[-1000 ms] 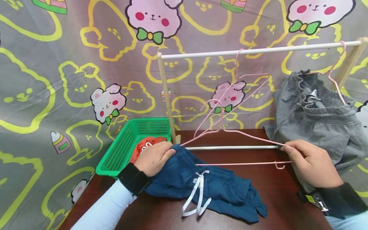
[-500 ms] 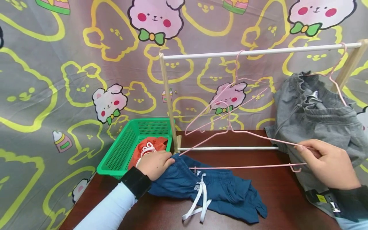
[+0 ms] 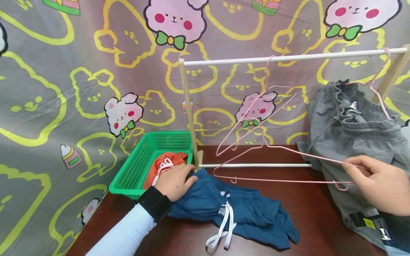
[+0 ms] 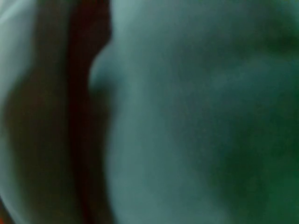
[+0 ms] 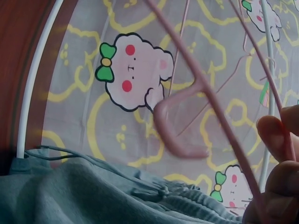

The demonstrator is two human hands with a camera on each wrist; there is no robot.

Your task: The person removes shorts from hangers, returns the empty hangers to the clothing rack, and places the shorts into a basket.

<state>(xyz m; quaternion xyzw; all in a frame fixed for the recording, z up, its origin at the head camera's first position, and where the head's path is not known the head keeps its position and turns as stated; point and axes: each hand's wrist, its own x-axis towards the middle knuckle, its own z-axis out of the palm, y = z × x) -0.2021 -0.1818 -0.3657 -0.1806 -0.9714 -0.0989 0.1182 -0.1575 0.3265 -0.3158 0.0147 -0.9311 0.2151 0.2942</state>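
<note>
In the head view, dark blue drawstring shorts (image 3: 234, 206) with a white cord lie on the table. My left hand (image 3: 176, 181) grips their waistband at the left end. Between thumb and fingers, my right hand (image 3: 381, 181) pinches the right end of a pink wire hanger (image 3: 288, 181). This hanger is above the shorts, its left corner just right of the waistband's raised end. The right wrist view shows the same hanger's small hook (image 5: 180, 151) close up, beside the right fingers (image 5: 275, 135). The left wrist view is blurred by blue-green cloth (image 4: 187, 116).
A rack with a white top rod (image 3: 224, 62) stands behind. From it hang a second pink hanger (image 3: 240, 122) and grey pants (image 3: 365, 138) on another hanger, close to my right hand. At left, a green basket (image 3: 128, 170) holds an orange garment (image 3: 160, 163) with white cord.
My right hand has moved right with the hanger. The hanger's left end, earlier inside the waistband, is now outside it. My left hand stays at the waistband; the hanging hanger has swung slightly.
</note>
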